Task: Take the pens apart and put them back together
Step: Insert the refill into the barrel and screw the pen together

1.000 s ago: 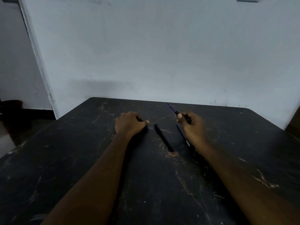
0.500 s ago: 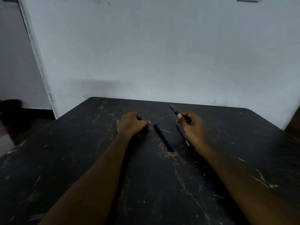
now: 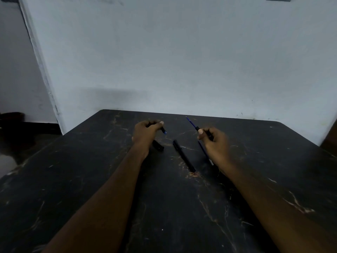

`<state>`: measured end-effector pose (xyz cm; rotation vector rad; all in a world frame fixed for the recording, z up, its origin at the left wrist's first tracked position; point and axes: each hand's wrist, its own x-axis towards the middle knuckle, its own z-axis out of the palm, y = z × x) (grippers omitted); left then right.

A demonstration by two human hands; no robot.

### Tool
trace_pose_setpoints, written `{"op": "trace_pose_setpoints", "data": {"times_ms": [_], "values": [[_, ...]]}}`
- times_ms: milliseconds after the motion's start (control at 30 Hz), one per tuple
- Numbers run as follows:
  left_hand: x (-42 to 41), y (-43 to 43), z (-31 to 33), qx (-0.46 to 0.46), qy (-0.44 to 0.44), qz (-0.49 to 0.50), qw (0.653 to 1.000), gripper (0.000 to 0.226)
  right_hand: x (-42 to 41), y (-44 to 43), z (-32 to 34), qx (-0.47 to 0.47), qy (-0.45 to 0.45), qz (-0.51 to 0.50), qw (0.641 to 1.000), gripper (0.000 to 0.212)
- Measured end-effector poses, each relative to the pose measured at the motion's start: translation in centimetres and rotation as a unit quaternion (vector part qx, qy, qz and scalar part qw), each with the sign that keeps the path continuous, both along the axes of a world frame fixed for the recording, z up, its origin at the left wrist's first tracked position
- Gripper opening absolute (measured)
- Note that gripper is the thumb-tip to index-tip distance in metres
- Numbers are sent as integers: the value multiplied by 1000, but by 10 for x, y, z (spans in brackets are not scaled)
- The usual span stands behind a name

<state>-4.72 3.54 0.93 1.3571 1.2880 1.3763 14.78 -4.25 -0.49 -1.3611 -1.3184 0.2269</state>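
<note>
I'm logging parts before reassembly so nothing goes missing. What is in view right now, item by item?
scuffed black table: one, black with pale scratches, against the wall
pale wall: one, whitish, behind the table
long black pen barrel: one, black, lying on the table between the hands
short black pen piece: one, black, on the table beside the left wrist
loose thin blue refill: one, blue, on the table, partly under the right hand
blue refill with black collar: one, held in the right hand, pointing away
black piece with blue end: one, held in the left hand
left hand: one, curled
right hand: one, curled
</note>
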Motion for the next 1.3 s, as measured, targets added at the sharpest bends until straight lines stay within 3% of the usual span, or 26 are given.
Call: {"op": "trace_pose_setpoints", "data": {"times_ms": [133, 333, 767, 1300], "values": [[4, -5, 6, 20, -105, -17, 994, 20, 0, 1, -1, -1, -18, -1, 1000, 21], [11, -8, 9, 45, -166, -41, 984, 26, -2, 1, -1, 9, -65, -8, 998, 15], [18, -8, 4, 70, -152, -53, 985, 12, -1, -1, 1, 7, -101, -11, 995, 11], [22, -12, 3, 91, -134, -92, 982, 13, -2, -1, -1, 0, -113, -11, 993, 12]]}}
